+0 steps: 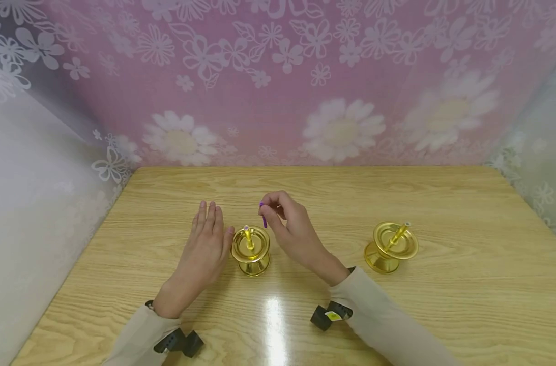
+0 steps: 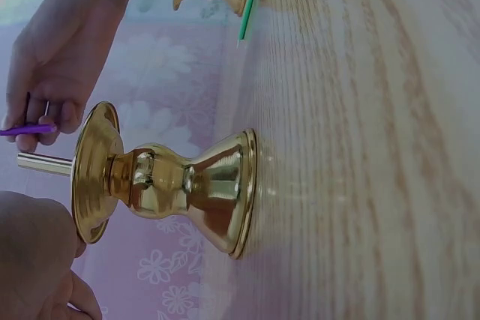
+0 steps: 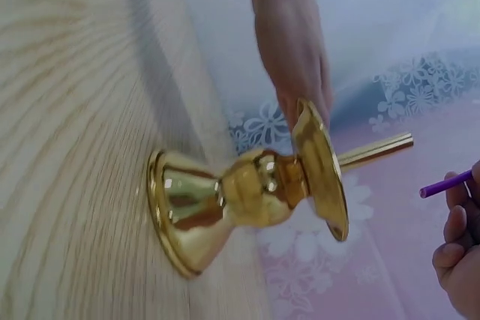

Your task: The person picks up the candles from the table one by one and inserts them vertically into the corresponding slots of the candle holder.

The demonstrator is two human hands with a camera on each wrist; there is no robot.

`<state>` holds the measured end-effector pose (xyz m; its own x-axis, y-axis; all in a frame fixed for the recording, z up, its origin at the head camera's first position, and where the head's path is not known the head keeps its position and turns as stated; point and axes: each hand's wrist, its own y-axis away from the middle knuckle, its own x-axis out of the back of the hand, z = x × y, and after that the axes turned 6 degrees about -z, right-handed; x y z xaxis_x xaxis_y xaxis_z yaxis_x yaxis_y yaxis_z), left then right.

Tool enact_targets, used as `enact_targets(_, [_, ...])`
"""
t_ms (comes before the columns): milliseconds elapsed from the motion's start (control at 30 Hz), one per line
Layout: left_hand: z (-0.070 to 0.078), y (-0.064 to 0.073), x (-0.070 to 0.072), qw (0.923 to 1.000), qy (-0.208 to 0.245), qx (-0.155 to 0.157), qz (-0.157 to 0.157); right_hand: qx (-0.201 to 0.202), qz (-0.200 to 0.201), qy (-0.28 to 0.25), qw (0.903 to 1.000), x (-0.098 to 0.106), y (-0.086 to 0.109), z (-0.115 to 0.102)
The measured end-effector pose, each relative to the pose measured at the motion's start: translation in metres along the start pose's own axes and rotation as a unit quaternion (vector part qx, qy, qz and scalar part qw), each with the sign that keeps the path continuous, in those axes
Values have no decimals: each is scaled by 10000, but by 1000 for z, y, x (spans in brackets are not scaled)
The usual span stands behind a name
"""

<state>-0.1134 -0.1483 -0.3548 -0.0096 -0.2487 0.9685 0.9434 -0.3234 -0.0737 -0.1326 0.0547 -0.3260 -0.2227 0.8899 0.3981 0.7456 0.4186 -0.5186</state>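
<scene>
A gold candle holder [image 1: 254, 264] stands upright on the table, with a broad dish and a thin upright tube [image 2: 46, 163]. Beside its left side is my left hand [image 1: 204, 251], fingers straight, the thumb right at the dish's rim. My right hand [image 1: 298, 231] pinches a thin purple candle [image 3: 445, 184] between thumb and fingers. It hangs just above and to the right of the tube in the head view, apart from it. Part of the candle is hidden by the fingers.
A second gold candle holder [image 1: 382, 258] stands farther right on the wooden table [image 1: 479, 284]. A thin green candle [image 2: 247, 16] shows near it in the left wrist view. Flowered pink cloth [image 1: 259, 112] rises behind the table, with pale cloth at both sides.
</scene>
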Motion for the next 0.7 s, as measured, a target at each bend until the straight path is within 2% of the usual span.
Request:
enact_targets(200, [0, 0, 1, 10000, -29, -48, 55, 141, 164, -473, 9986, -7, -5, -4])
enact_targets(700, [1, 1, 0, 10000, -37, -54, 42, 515, 59, -661, 9965, -16, -10, -7])
